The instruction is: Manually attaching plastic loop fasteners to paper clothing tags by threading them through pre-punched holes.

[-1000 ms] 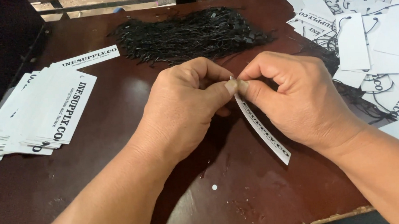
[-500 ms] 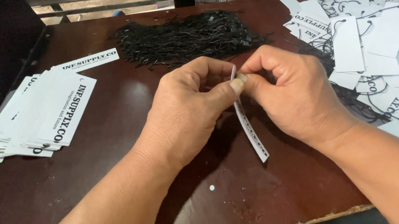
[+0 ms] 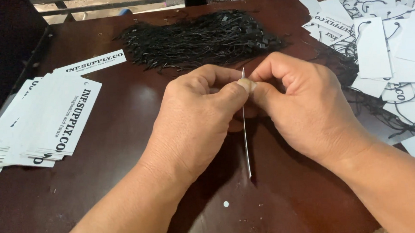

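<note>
A dark brown wooden table [image 3: 123,111] lies under the grip. Beyond it sits a heap of black string loops [image 3: 199,37]; a stack of white card tags [image 3: 44,123] lies left. Left hand [image 3: 198,117] and right hand [image 3: 300,108] pinch one thin white paper tag [image 3: 246,138], edge-on, hanging below the fingertips.

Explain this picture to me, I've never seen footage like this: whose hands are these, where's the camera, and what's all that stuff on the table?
No machine here: the camera sits on a person's head and looks down at their own two hands. The left hand and right hand meet and pinch one white paper tag, seen edge-on, so it looks like a thin strip. They work over a dark brown table. On the left lies a fanned stack of white printed tags. Behind the hands is a heap of black strings. On the right is a loose pile of tags with strings attached.
</note>
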